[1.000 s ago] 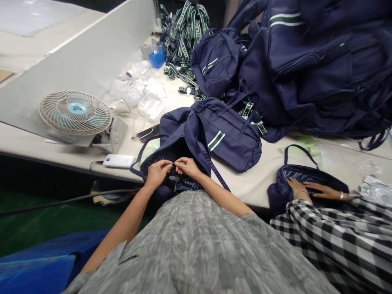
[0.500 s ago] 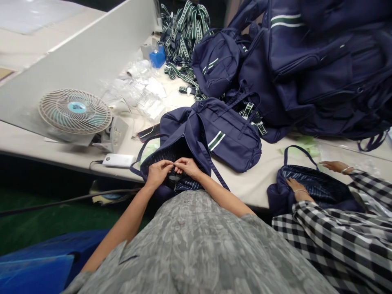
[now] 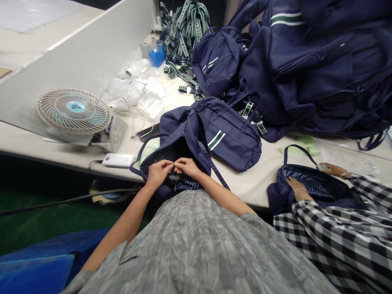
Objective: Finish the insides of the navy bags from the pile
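Note:
My left hand (image 3: 158, 173) and my right hand (image 3: 187, 167) meet fingertip to fingertip over the open mouth of a navy bag (image 3: 171, 122). Both are pinched closed; whatever lies between the fingertips is too small to name. Patterned dark lining shows inside the bag below them, and a thin strap loops out on its left. The bag rests at the table edge, against my body. Just behind it on the right lies another navy bag (image 3: 235, 141) with a green and white stripe.
A desk fan (image 3: 75, 110) and a white power bank (image 3: 119, 160) stand left. Behind are clear plastic bags (image 3: 143, 90), a blue tape dispenser (image 3: 157, 55), lettered straps (image 3: 185, 30) and piled navy bags (image 3: 330, 73). On the right, a co-worker's hands (image 3: 297, 188) are at another open bag (image 3: 281, 185).
My hands keep the same pinch over the bag. At the right, the co-worker's far hand and sleeve have shifted slightly.

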`<action>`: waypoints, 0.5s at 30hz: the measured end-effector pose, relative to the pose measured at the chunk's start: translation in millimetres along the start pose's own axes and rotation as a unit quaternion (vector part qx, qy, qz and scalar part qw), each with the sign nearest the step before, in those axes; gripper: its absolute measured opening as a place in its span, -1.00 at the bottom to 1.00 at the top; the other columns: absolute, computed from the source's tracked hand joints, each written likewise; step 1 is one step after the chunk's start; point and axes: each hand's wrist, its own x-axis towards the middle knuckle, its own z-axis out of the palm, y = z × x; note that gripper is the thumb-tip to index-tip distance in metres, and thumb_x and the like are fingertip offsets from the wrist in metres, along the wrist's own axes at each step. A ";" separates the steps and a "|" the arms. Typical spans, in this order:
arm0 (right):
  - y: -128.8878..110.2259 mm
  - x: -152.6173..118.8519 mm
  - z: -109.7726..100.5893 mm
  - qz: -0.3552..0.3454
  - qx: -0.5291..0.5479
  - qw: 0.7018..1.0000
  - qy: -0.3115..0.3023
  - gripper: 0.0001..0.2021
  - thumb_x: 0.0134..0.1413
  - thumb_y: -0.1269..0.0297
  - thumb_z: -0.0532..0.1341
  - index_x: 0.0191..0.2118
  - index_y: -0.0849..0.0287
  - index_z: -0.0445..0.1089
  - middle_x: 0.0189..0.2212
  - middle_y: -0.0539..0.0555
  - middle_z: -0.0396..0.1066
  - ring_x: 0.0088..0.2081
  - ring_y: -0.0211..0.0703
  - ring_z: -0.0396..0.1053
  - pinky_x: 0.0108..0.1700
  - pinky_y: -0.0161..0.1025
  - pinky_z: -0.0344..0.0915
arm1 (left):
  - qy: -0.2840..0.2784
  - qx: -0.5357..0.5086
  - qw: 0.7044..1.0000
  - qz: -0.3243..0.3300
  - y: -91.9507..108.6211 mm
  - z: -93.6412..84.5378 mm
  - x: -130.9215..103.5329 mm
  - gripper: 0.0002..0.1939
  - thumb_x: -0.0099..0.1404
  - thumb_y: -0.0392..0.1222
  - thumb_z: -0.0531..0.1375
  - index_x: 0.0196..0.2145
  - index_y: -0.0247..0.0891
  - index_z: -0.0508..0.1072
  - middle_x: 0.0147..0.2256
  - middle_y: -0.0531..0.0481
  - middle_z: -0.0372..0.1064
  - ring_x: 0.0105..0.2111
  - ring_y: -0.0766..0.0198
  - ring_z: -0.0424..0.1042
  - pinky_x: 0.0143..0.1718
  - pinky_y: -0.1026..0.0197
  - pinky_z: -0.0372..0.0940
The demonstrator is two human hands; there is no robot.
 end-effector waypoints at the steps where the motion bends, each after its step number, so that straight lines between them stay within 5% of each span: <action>1: 0.5 0.0 -0.1 -0.004 -0.004 1.000 -0.002 -0.73 -0.02 0.13 0.33 -0.40 0.27 0.40 -0.60 -0.03 0.39 -0.58 -0.36 0.29 -0.47 -0.39 0.26 | 0.001 -0.001 1.000 0.000 -0.4 1.0 -0.5 -0.81 0.11 -0.07 0.23 -0.38 -0.22 0.53 -0.49 0.03 0.48 -0.52 0.28 0.45 -0.39 0.26 0.36; 15: 4.3 -3.4 -1.4 -0.085 -0.178 0.980 -0.015 -0.84 0.12 0.30 0.15 -0.44 0.22 0.36 -0.60 -0.09 0.28 -0.54 -0.36 0.20 -0.42 -0.40 0.13 | 0.020 0.086 0.995 0.046 -1.9 4.5 -6.6 -0.76 0.16 -0.18 0.16 -0.20 -0.21 0.48 -0.44 0.06 0.48 -0.41 0.28 0.45 -0.30 0.29 0.28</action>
